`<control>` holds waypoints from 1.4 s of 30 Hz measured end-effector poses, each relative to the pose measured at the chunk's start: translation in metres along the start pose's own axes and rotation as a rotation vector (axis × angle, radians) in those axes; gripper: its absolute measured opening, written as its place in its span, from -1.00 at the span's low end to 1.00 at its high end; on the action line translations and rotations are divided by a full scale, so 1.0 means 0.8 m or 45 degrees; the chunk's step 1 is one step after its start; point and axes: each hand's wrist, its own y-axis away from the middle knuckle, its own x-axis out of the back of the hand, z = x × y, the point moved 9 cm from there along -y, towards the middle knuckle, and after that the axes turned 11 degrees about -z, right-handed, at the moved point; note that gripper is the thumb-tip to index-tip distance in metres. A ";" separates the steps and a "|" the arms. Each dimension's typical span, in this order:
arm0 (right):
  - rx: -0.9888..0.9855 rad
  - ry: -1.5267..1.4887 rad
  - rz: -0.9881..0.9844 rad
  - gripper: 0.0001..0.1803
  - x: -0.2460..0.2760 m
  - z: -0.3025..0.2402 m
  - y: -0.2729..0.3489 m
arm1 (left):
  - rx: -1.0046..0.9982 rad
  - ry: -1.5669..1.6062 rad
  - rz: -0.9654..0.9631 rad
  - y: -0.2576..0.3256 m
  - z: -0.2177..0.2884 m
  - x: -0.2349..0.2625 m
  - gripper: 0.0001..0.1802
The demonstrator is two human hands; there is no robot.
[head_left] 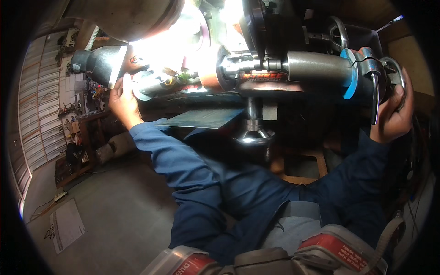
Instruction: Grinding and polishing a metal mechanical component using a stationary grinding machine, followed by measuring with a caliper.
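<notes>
A machine with a long horizontal bed lies across the view in front of me. At its left end, my left hand (124,101) has its fingers curled at the edge of a round blue-grey knob (143,86); glare hides part of this contact. At the right end, my right hand (395,110) grips the rim of a chrome handwheel (393,68). Beside that wheel are a blue clamp collar (351,73) and a chrome lever (375,98) pointing down. A thick steel cylinder (317,68) runs left from the collar, in line with a stepped metal shaft (256,65).
A dark grinding wheel (251,27) stands behind the shaft. A black lamp (98,63) shines at the left. Below the bed are a flat metal plate (204,118) and a chrome handwheel (255,136). Another handwheel (338,34) is at the back right. Respirator filters (332,247) show below.
</notes>
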 end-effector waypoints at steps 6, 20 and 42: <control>-0.034 -0.039 -0.034 -0.71 -0.003 -0.002 -0.004 | -0.001 -0.052 0.006 -0.003 -0.001 0.001 -0.78; -0.369 0.086 -0.471 -0.71 -0.018 0.013 -0.033 | 0.013 -0.033 0.019 0.002 -0.005 0.005 -0.76; -0.373 0.042 -1.338 -0.80 -0.098 0.072 -0.080 | -0.055 0.011 0.036 0.000 -0.008 0.012 -0.75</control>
